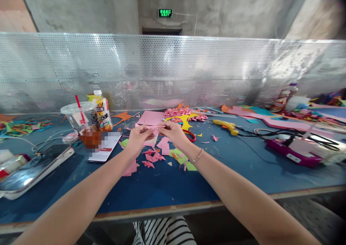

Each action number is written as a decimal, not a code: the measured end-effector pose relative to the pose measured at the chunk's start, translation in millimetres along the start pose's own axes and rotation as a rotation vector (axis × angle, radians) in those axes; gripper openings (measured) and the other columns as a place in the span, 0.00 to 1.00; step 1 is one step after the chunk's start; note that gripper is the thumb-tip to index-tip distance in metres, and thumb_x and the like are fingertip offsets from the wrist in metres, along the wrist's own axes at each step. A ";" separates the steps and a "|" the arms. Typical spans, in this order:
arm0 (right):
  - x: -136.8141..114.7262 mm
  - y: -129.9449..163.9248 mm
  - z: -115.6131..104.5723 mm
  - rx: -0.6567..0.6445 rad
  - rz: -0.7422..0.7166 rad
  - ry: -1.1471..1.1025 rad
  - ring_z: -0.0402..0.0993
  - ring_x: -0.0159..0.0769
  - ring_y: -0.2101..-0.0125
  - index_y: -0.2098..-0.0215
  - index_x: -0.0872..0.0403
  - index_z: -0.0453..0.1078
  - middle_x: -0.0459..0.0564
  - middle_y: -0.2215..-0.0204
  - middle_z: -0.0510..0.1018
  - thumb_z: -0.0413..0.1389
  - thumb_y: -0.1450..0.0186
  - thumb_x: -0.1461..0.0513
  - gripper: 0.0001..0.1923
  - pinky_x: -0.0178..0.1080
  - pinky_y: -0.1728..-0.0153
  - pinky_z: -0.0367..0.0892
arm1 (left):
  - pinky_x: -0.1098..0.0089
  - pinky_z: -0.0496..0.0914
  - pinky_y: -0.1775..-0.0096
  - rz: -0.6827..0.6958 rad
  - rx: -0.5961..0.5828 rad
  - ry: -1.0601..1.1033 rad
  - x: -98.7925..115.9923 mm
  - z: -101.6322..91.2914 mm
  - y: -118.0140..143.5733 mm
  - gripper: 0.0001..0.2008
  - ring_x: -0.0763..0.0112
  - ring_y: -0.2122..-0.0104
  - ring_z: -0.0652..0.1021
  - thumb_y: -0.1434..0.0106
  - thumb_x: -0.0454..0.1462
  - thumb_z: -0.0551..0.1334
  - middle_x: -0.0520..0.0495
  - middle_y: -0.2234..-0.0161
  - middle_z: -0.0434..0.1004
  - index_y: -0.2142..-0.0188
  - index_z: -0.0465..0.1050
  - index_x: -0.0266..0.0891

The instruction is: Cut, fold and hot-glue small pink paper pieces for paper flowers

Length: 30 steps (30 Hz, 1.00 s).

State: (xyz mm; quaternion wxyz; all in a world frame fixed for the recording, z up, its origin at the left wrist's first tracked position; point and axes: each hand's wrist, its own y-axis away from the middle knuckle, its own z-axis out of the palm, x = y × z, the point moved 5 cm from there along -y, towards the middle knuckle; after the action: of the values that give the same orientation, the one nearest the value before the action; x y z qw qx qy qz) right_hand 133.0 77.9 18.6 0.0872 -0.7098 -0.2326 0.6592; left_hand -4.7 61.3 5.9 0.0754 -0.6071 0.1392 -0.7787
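Arms (238,187) past edge (159,207), paper (154,130) btwn hands (137,139)

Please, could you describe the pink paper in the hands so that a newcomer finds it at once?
On the blue table, find the loose pink pieces near the middle. Just beyond, the left hand and right hand pinch the pink paper; unlike those pieces, it is held.

"安全出口 EXIT" on green sign (165,13)

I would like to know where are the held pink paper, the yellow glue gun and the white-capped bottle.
Held pink paper (156,130): head view, its middle.
Yellow glue gun (226,125): head view, its body.
White-capped bottle (102,112): head view, its label.
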 end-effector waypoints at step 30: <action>-16.9 9.3 4.7 -0.107 -0.249 0.634 0.66 0.29 0.77 0.76 0.56 0.71 0.46 0.79 0.73 0.56 0.49 0.64 0.02 0.32 0.75 0.58 | 0.71 0.66 0.69 0.265 -0.087 -0.580 14.1 3.6 2.5 0.04 0.68 0.75 0.74 0.54 0.34 0.62 0.50 0.76 0.77 0.77 0.76 0.42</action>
State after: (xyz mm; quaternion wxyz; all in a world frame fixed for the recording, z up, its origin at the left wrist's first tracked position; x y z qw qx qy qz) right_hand 130.1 61.3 29.2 0.1975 -0.8490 -0.3130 0.3770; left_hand -4.9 54.4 18.9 0.1869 -0.7829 0.2228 -0.5500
